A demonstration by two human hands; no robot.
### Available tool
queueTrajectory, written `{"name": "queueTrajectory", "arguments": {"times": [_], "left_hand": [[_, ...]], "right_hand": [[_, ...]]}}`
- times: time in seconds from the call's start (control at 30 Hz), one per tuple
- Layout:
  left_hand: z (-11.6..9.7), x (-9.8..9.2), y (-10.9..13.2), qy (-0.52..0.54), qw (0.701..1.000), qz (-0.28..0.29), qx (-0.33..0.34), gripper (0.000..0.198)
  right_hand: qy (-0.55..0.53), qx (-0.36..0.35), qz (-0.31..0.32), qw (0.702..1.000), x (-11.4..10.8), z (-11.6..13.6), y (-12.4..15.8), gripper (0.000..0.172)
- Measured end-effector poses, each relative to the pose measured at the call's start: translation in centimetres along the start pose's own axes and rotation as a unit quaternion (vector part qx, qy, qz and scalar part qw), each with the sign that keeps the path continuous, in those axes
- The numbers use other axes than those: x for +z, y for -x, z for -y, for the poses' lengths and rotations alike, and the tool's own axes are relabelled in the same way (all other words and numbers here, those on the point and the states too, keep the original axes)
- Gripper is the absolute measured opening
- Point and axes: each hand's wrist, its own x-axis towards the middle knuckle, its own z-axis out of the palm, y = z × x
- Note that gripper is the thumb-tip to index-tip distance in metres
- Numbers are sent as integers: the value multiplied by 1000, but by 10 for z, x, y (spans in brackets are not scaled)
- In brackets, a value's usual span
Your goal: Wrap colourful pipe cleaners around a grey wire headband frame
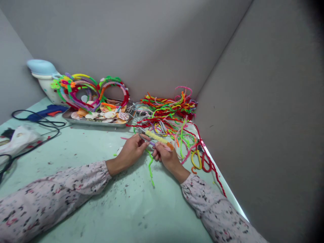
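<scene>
**Yellow chenille stem pinched over mint table**

Right hand [165,157] gripped a yellow chenille stem [155,136]; left hand [131,151] grasped a small grey tool [143,136] against it. Both were just before tangled pipe cleaners [167,109] on the mint table [101,202].

Fuzzy chenille, shiny steel, matt grey panels.

The yellow chenille stem [155,137] has a rough, fuzzy pile, like the tangled pipe cleaners [168,108] at the far right, while the scissors [143,136] show dull grey metal. At the far left, the steel tray [96,123] shines under glossy seashells [110,114], and the glue gun [45,112] is matt blue plastic. The tabletop [76,162] is smooth, pale green and scuffed, the walls [126,40] are matt grey, and the sleeve [55,192] is soft printed cloth.
</scene>
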Motion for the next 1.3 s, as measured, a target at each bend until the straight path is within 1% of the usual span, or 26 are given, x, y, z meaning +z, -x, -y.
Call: {"name": "queueTrajectory", "arguments": {"times": [0.27,0.53,0.8,0.9,1.03,1.17,1.3], "left_hand": [[-1,-1,-2,-26,1000,0,4,16],[-3,-2,-2,-47,999,-3,5,12],[-2,-1,-2,-39,999,-1,-13,14],[-3,-1,-2,-38,999,-1,-11,12],[-5,-3,-2,-39,999,-15,4,9],[-6,-3,-3,-49,999,-10,5,12],[-6,-3,-3,-51,999,5,-17,16]], "right_hand": [[8,-10,6,1000,0,-1,0,27],[15,-17,0,1000,1,0,2,27],[22,-19,-4,1000,1,-2,0,27],[23,-19,-2,1000,1,-1,0,27],[23,-25,2,999,1,-3,-1,26],[28,-30,2,999,0,-8,-2,25],[37,-48,5,998,-1,-8,-1,25]]}}
